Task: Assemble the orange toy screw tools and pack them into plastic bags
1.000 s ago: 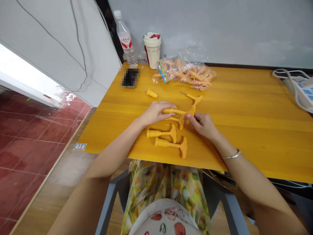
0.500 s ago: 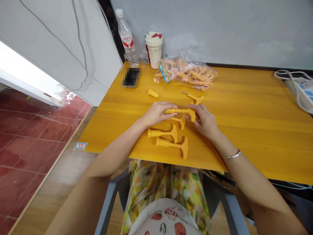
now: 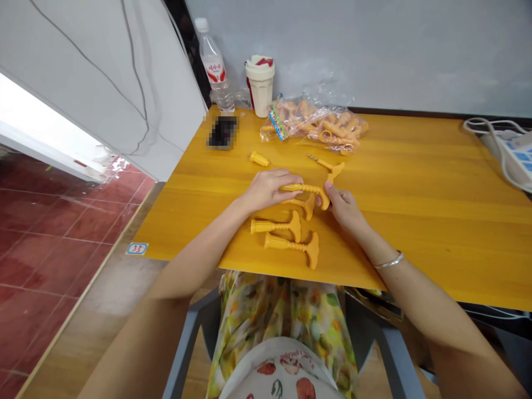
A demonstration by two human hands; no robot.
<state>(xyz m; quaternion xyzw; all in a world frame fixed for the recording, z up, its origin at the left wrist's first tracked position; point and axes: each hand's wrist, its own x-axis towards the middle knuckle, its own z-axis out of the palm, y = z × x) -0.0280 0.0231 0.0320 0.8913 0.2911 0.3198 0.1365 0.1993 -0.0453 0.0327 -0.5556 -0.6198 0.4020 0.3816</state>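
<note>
My left hand grips the sleeve end of a yellow corkscrew-like tool raised over the table. Its curved handle is pinched by my right hand, whose thumb rests on the handle's edge. Partly under the held tool is another T-handled piece, its left end hidden by my left hand. Nearer the table's front edge lie two more T-handled tools with ribbed sleeves, one above the other. Behind my right hand sits a T-handled piece with a bare metal screw. A loose yellow sleeve lies behind my left hand.
At the back of the yellow table are a plastic bag of orange parts, a cream cup, a water bottle and a blurred dark object. A white cable lies at the far right.
My right hand has shifted down slightly and its thumb and fingers now pinch the handle's edge. The held tool's handle has moved slightly left. My left hand keeps its hold.
</note>
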